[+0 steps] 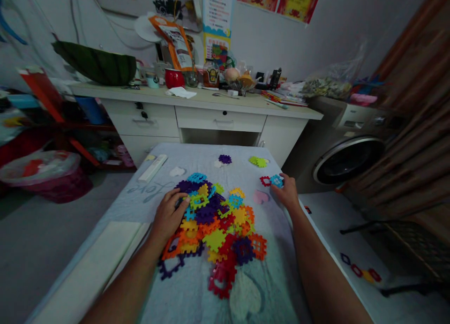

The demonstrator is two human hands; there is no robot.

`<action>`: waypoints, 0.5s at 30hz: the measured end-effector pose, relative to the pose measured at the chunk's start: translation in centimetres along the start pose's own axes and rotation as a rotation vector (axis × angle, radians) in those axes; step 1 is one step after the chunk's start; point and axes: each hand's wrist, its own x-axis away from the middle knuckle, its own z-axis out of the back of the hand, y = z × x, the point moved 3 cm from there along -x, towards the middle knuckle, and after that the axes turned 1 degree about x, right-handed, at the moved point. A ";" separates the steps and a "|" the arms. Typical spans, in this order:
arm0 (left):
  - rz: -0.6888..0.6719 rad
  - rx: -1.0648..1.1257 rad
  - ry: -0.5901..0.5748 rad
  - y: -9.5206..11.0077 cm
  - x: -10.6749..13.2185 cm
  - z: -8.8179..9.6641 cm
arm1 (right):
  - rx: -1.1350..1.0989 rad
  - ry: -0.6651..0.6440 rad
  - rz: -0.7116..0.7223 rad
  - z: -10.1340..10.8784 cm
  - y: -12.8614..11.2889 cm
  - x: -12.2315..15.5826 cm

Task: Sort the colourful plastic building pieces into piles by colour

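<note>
A heap of colourful interlocking plastic building pieces lies on a pale blue, heart-patterned cloth. My left hand rests at the heap's left edge, thumb and fingers curled together; whatever is between them is mostly hidden, with only something dark showing. Out to the right, my right hand pinches a blue square building piece close to the cloth. A red frame-shaped piece sits just left of the blue one, and I cannot tell whether they are joined. Farther back are a green piece and a purple piece.
A white strip-shaped object lies on the cloth at back left. Beyond stands a white desk bearing a watermelon piece, jars and papers. A washing machine is at right. Several pieces lie on the floor.
</note>
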 end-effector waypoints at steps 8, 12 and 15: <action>-0.003 -0.017 -0.017 0.0 -0.1 -0.1 | 0.143 -0.418 0.196 1.5 1.3 1.3; -0.002 -0.020 -0.017 0.2 0.0 0.0 | 0.168 -0.498 0.211 1.9 1.4 2.6; -0.005 -0.018 -0.016 0.4 0.0 0.1 | 0.154 -0.520 0.208 2.2 1.7 2.3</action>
